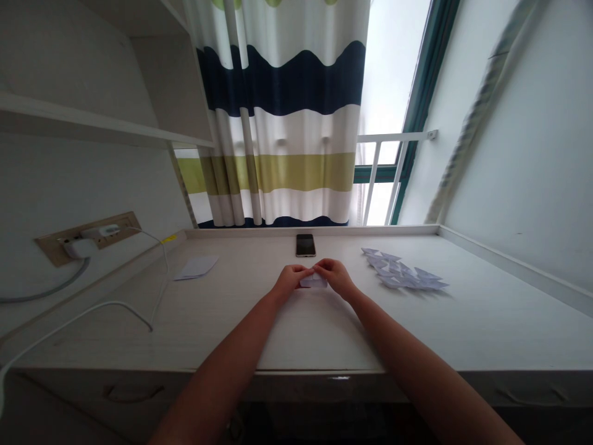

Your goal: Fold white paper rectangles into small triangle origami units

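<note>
My left hand (291, 279) and my right hand (334, 275) meet over the middle of a pale wooden desk (231, 321). Both pinch a small piece of white paper (314, 282) between their fingertips, low over the desk. The fingers of both hands are curled around the paper's edges. A heap of several folded white paper pieces (404, 274) lies to the right of my right hand. A dark phone (306, 245) lies flat just beyond my hands, near the desk's far edge.
A flat white paper sheet (197, 267) lies at the left back. A wall socket (88, 237) with a charger feeds a white cable (139, 312) across the desk's left side. A striped curtain (287, 123) and a window stand behind; a shelf (92, 123) hangs on the left.
</note>
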Motion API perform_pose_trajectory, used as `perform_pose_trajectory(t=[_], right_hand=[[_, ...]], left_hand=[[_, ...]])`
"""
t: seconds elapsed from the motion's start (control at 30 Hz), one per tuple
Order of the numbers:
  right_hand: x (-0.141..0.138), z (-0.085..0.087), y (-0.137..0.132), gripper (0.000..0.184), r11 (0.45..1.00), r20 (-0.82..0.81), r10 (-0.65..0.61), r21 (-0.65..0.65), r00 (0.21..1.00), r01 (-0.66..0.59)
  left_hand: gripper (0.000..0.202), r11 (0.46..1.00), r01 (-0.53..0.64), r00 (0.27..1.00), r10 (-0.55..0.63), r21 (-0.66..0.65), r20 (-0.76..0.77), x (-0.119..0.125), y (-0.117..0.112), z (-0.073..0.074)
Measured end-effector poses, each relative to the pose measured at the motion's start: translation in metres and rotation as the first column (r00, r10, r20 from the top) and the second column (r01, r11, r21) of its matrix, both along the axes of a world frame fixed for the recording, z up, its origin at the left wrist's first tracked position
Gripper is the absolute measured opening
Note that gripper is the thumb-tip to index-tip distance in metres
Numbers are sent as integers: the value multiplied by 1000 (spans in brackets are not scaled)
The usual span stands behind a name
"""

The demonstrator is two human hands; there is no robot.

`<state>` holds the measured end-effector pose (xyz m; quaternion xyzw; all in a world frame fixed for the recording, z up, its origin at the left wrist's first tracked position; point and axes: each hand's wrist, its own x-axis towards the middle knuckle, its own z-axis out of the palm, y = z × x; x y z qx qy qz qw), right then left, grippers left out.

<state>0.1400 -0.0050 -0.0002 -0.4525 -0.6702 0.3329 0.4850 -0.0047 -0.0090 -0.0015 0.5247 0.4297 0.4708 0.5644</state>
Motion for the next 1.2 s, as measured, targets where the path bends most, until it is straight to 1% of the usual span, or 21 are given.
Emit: perform_pose_trajectory(t=[0.17,0.3,0.47,0.57,0.7,0.77,0.87,1.03,1.13,1.2], right_hand=[[-1,2,-3,16,1000,23,-20,8,1000,20],[-1,3,-4,18,1000,26,4,-24,1000,-3],[0,3,-2,21,999,75,19,-29,997,-17],[0,3,-2,21,999,152,1,37,988,-7],[-2,2,-3,20,987,248,-95,151,964,58],[-4,2,-3,20,985,241,-120,149,963,85],[-4,3,-3,20,991,194,-99,110,976,78],[-3,4,-4,21,992,142,-73,113,987,57],[-3,4,-4,21,995,104,-61,90,993,51],[-3,4,-3,22,998,57,-35,45,998,33]], left_hand=[[32,1000,11,1000,-11,-15,9,0,-2,3],[32,1000,4,1000,-4,3,0,0,-2,3],[33,999,23,998,-21,34,-59,-2,0,1],[35,997,41,990,-31,65,-141,-2,1,0],[37,993,39,976,-13,115,-216,-2,1,0],[37,991,34,975,-4,132,-224,-1,1,0],[37,991,18,980,9,133,-199,1,0,1],[39,996,65,995,-60,63,-84,2,-2,2],[39,993,74,994,-66,88,-87,1,-2,2],[39,991,63,992,-50,114,-113,0,-1,2]])
